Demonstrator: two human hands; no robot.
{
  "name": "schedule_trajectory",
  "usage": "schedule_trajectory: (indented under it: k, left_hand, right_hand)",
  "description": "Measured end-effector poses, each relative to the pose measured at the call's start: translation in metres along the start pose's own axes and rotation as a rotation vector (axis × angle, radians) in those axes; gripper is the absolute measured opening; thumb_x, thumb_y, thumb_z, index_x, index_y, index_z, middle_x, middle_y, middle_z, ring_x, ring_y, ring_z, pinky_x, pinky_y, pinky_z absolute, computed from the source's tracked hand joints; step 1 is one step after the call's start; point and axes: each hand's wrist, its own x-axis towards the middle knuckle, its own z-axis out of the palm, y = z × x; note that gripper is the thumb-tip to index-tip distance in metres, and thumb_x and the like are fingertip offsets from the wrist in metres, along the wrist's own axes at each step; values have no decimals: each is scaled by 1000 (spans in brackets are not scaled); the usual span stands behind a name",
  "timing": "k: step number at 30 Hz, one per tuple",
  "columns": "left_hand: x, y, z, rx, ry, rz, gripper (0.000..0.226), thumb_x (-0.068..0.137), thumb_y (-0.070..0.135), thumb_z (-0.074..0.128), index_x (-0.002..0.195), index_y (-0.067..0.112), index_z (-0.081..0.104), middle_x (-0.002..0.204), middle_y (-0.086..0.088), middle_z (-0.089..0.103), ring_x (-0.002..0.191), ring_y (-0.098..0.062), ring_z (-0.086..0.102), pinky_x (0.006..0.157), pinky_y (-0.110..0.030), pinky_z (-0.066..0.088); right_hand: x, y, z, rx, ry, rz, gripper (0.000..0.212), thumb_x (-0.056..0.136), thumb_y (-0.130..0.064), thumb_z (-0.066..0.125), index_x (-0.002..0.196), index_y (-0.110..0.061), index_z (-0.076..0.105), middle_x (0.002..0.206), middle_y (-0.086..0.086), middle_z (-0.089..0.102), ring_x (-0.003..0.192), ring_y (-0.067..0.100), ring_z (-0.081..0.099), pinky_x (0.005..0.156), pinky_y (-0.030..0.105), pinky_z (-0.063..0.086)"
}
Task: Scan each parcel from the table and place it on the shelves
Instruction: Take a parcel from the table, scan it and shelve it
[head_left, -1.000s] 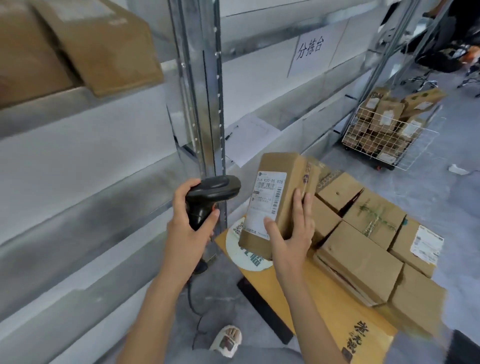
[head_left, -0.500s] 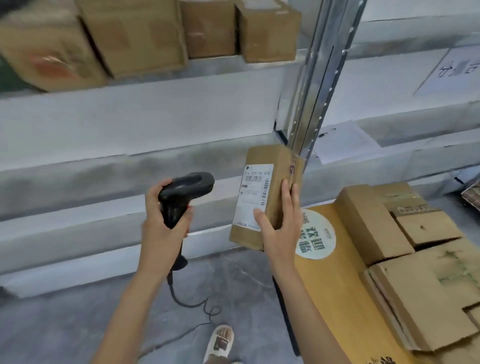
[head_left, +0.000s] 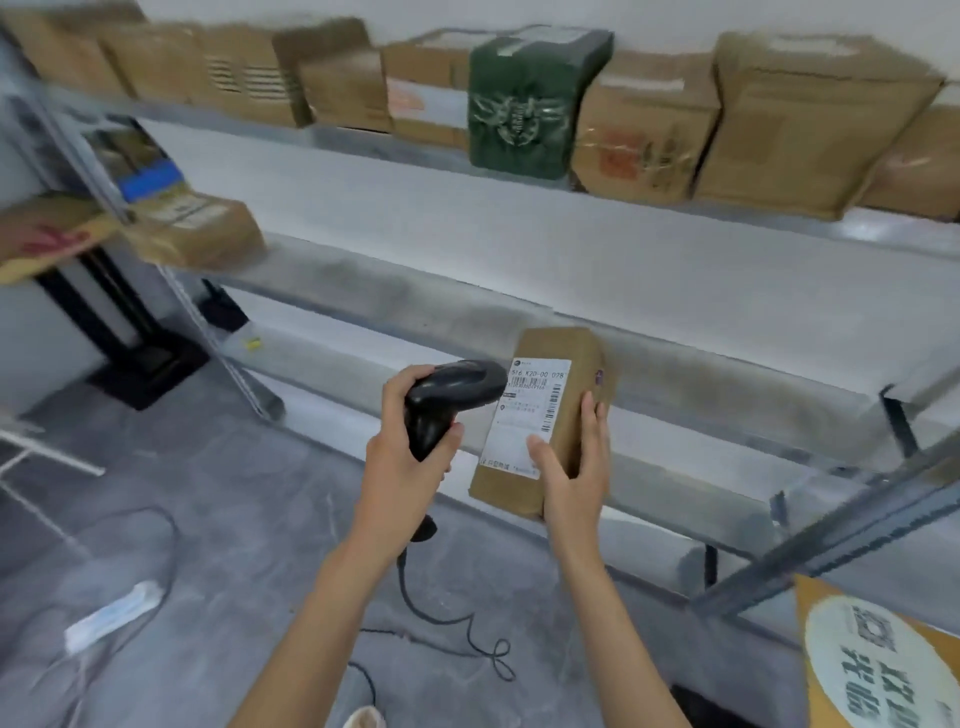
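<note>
The parcel (head_left: 540, 421) stands upright in my right hand (head_left: 574, 467), thumb on its white label, fingers wrapped round the far side. At its nine o'clock, my left hand (head_left: 402, 457) grips the black scanner (head_left: 447, 397), nose nearly touching the label. Shelves (head_left: 675, 332) at twelve o'clock.

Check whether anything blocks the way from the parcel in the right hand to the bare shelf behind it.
Nothing visible does. The right hand holds the parcel upright in front of the shelf, whose stretch behind it is bare. The scanner in the left hand is beside it.
</note>
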Motion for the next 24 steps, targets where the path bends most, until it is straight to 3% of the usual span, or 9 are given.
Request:
schedule_trajectory:
  k: [3, 9, 13, 17, 24]
  left_hand:
    - [14, -16, -56, 17, 88, -13, 61, 95, 12, 69, 127, 56, 41, 105, 26, 64, 66, -11, 65, 62, -24, 55]
    - [37, -43, -173, 72, 283, 4, 66, 94, 9, 69, 125, 59, 39, 110, 28, 63, 67, -14, 65, 63, -33, 59]
    - [53, -67, -239, 100, 375, -27, 64, 95, 10, 68, 125, 58, 39, 108, 28, 63, 63, -13, 64, 63, -41, 59]
    - [71, -88, -289, 126, 419, -55, 60, 96, 12, 67, 127, 55, 39, 105, 23, 64, 67, -10, 64, 67, -39, 59]
    - [101, -122, -339, 104, 495, -129, 62, 96, 11, 68, 128, 55, 38, 105, 22, 65, 66, -15, 64, 67, -46, 59]
  right_hand:
    - [-1, -13, 67, 46, -71, -3, 81, 81, -41, 67, 150, -56, 28, 166, -19, 17, 143, -7, 21, 124, 47, 23]
    - [-13, -26, 203, 185, -250, 52, 84, 70, -51, 68, 146, -60, 34, 164, -16, 26, 148, 10, 31, 119, 51, 33]
    - [-24, -32, 287, 299, -331, 131, 87, 71, -43, 72, 151, -47, 37, 159, -14, 36, 145, 12, 37, 118, 50, 36]
    - [-32, -39, 347, 360, -379, 181, 81, 75, -33, 71, 148, -48, 40, 154, -13, 43, 138, 13, 47, 114, 48, 42]
    - [-20, -41, 405, 347, -429, 227, 80, 74, -34, 72, 146, -52, 42, 148, -13, 50, 130, 16, 55, 107, 49, 49]
